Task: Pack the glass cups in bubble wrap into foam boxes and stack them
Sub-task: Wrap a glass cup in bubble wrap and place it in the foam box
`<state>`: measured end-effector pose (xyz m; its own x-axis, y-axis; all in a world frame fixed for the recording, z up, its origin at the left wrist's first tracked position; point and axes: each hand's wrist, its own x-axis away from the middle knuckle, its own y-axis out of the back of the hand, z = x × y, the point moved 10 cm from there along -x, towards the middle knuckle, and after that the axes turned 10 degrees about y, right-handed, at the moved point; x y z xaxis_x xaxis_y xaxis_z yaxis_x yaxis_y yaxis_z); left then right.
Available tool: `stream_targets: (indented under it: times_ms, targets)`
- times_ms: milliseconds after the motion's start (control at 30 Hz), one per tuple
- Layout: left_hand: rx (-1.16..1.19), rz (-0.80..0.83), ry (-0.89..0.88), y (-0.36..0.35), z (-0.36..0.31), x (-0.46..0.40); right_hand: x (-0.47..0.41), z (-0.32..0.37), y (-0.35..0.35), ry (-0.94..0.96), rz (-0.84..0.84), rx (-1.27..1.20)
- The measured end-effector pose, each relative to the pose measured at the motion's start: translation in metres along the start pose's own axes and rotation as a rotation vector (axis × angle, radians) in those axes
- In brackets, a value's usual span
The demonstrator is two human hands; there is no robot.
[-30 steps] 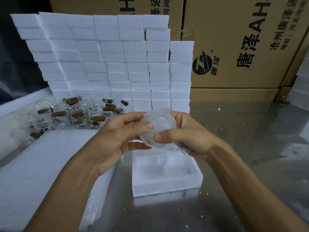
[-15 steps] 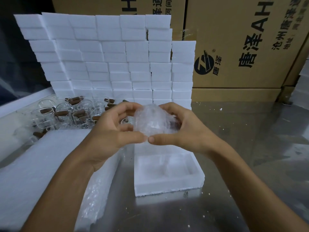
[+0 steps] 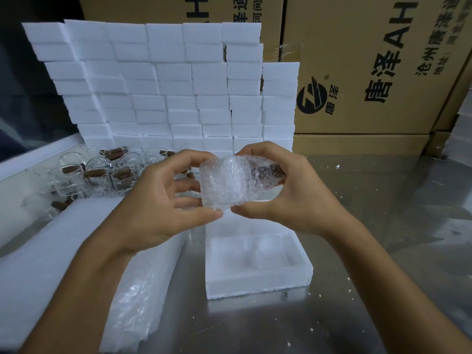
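Bubble wrap covers a glass cup (image 3: 231,183), and this bundle is held in the air above the counter (image 3: 383,226), between both hands. The left hand (image 3: 163,198) grips its left end, with thumb beneath and fingers (image 3: 190,159) curled over the top; the right hand (image 3: 288,192) grips the right end the same way, its fingers (image 3: 258,149) arched over the bundle and thumb under it. Both thumbs nearly meet below the wrap. Directly beneath the bundle an open foam box (image 3: 258,267) sits on the shiny metal counter, nothing showing in its hollow. To the left lies a sheet of white foam (image 3: 51,277), with a roll or strip of bubble wrap (image 3: 138,302) along its right edge. Behind that, bare glass cups (image 3: 102,175) with brown handles stand crowded together. A wall of stacked foam boxes (image 3: 166,93) rises at the back, and printed cardboard cartons (image 3: 370,72) stand behind and to the right.
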<state>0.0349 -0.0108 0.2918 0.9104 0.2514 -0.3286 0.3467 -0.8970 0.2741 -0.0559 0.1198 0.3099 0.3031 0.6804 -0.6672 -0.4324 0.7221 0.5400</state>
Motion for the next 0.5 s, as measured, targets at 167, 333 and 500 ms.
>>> stream_targets:
  times_ms: [167,333,500]
  targets:
    - [-0.065,-0.119,-0.087,0.0016,-0.0081,-0.0023,-0.0011,0.0042,0.0023,0.018,-0.043,0.014]
    - [-0.070,-0.123,-0.091,-0.0001,-0.0064,-0.0043,-0.0006,0.0073,0.0051,0.044,-0.066,0.054]
    - [0.064,0.039,-0.050,-0.0047,-0.0037,-0.0008,-0.0001,0.0067,0.0078,0.043,-0.063,0.082]
